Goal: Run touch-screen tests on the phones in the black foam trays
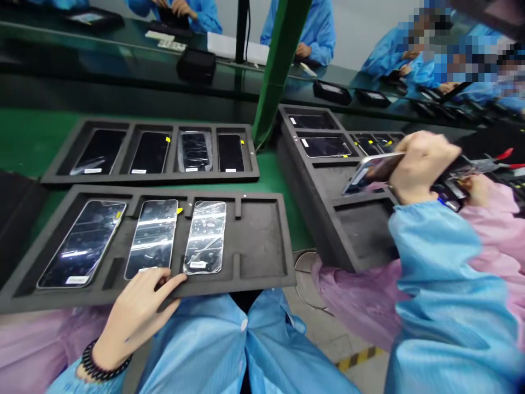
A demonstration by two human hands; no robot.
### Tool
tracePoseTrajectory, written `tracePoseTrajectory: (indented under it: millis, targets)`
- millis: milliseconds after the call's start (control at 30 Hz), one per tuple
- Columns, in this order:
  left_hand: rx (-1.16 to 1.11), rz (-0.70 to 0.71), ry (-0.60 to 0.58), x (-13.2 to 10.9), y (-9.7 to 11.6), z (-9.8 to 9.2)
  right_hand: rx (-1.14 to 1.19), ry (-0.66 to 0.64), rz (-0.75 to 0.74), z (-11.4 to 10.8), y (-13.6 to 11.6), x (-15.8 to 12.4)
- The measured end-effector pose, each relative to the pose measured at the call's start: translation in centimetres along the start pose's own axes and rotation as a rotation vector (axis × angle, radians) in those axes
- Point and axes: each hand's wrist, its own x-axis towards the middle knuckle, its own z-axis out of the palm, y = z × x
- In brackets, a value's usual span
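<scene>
My left hand (141, 309), with a dark bead bracelet, grips the front rim of a black foam tray (262, 282). Its fingers lie over the rim and its thumb against the front side. Close to these fingers are a phone (153, 235) with a yellow tab and a film-wrapped phone (205, 235). Another phone (84, 243) lies in the left compartment; the rightmost compartment holds none. My right hand (424, 164), slightly blurred, is closed on a tilted phone (371, 169), raised over a stack of foam trays (328, 219) on the right.
Behind the near tray lies another foam tray (156, 178) with several phones. A green post (279, 71) rises between the trays and the line (143, 71) behind. Co-workers in blue sit across; a co-worker's pink sleeve (490, 219) and hand are beside my right arm.
</scene>
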Motion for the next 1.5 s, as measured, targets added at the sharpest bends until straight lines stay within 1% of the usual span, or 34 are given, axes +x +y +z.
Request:
tracePoseTrajectory:
  millis: [33, 67, 100, 133, 167, 200, 233, 267, 333, 367, 400, 433, 467, 500, 533, 600, 633, 700, 733, 767, 800, 833, 900, 967, 1033, 1067, 1133, 1200, 1267, 1367, 1433, 1500]
  targets:
    - [-0.009, 0.014, 0.0, 0.3, 0.1, 0.0, -0.035, 0.141, -0.019, -0.6, -1.8, 0.5]
    - [-0.02, 0.026, -0.001, 0.5, 0.3, 0.1, -0.126, 0.312, -0.115, -0.8, -4.0, 1.0]
    - [-0.032, 0.035, -0.003, 0.7, 0.4, 0.1, -0.206, 0.266, -0.251, -0.4, -6.3, 1.5]
    - [-0.044, 0.04, -0.007, 0.9, 0.5, 0.1, -0.245, 0.082, -0.417, 0.6, -8.8, 2.0]
    - [-0.053, 0.04, -0.012, 1.0, 0.5, 0.1, -0.24, -0.111, -0.548, 2.2, -11.2, 2.4]
    - [-0.06, 0.037, -0.016, 1.1, 0.6, 0.1, -0.203, -0.354, -0.715, 4.3, -13.4, 2.5]
    - [-0.064, 0.032, -0.019, 1.1, 0.7, 0.0, -0.168, -0.567, -0.867, 6.8, -15.2, 2.5]
    - [-0.066, 0.027, -0.021, 1.0, 0.8, 0.0, -0.152, -0.653, -0.941, 9.3, -16.5, 2.4]
    - [-0.063, 0.017, -0.02, 0.8, 1.0, -0.1, -0.142, -0.74, -1.004, 13.7, -17.9, 1.8]
    - [-0.061, 0.011, -0.018, 0.7, 1.1, -0.2, -0.142, -0.772, -1.017, 15.2, -17.9, 1.5]
    - [-0.06, 0.006, -0.014, 0.7, 1.2, -0.2, -0.141, -0.795, -1.021, 16.1, -17.7, 1.4]
    - [-0.063, 0.002, -0.013, 0.6, 1.2, -0.3, -0.144, -0.81, -1.019, 16.2, -17.4, 1.3]
    - [-0.075, -0.001, -0.016, 0.6, 1.2, -0.4, -0.144, -0.811, -1.004, 15.8, -17.0, 1.2]
    - [-0.098, -0.004, -0.026, 0.7, 1.2, -0.5, -0.139, -0.796, -0.975, 14.7, -16.7, 1.2]
    - [-0.135, -0.01, -0.041, 0.7, 1.1, -0.8, -0.135, -0.771, -0.939, 13.2, -16.5, 1.1]
    - [-0.228, -0.027, -0.068, 1.0, 0.8, -1.5, -0.085, -0.632, -0.786, 9.4, -16.5, 0.2]
    - [-0.267, -0.043, -0.076, 1.2, 0.5, -2.0, -0.077, -0.577, -0.729, 7.4, -16.8, -0.7]
    - [-0.305, -0.073, -0.076, 1.8, -0.2, -2.9, -0.092, -0.507, -0.615, 4.1, -17.7, -3.5]
    - [-0.298, -0.086, -0.081, 2.4, -0.6, -3.4, -0.085, -0.478, -0.564, 3.0, -18.3, -5.2]
    - [-0.281, -0.09, -0.097, 3.2, -1.0, -3.8, -0.073, -0.447, -0.512, 2.4, -18.8, -7.0]
    - [-0.258, -0.08, -0.124, 4.1, -1.4, -4.2, -0.059, -0.442, -0.441, 2.4, -19.1, -8.8]
    - [-0.228, -0.057, -0.161, 5.3, -1.7, -4.5, -0.024, -0.454, -0.374, 2.9, -19.4, -10.6]
    - [-0.17, 0.046, -0.245, 8.0, -1.8, -4.9, 0.092, -0.469, -0.24, 5.0, -19.4, -13.5]
    - [-0.105, 0.161, -0.302, 11.0, -1.3, -4.9, 0.095, -0.407, -0.118, 8.1, -19.0, -15.5]
    - [-0.051, 0.26, -0.346, 13.9, 0.0, -4.3, 0.035, -0.318, 0.043, 10.9, -18.5, -16.8]
    - [-0.055, 0.317, -0.369, 15.1, 0.8, -3.8, 0.023, -0.272, 0.108, 12.0, -18.3, -17.2]
    - [-0.098, 0.42, -0.385, 17.2, 2.2, -2.3, 0.026, -0.196, 0.211, 13.5, -18.0, -17.7]
    - [-0.135, 0.5, -0.351, 19.0, 3.2, -0.1, 0.053, -0.139, 0.291, 14.2, -17.8, -18.0]
    - [-0.13, 0.521, -0.301, 20.7, 3.6, 2.3, 0.087, -0.107, 0.359, 14.7, -17.7, -18.1]
    - [-0.119, 0.444, -0.298, 23.0, 3.6, 5.1, 0.132, -0.106, 0.412, 15.2, -17.6, -18.0]
    - [-0.112, 0.405, -0.301, 23.9, 3.7, 6.0, 0.141, -0.115, 0.421, 15.5, -17.6, -17.9]
    - [-0.096, 0.375, -0.288, 24.3, 3.9, 6.2, 0.137, -0.122, 0.419, 15.6, -17.7, -17.9]
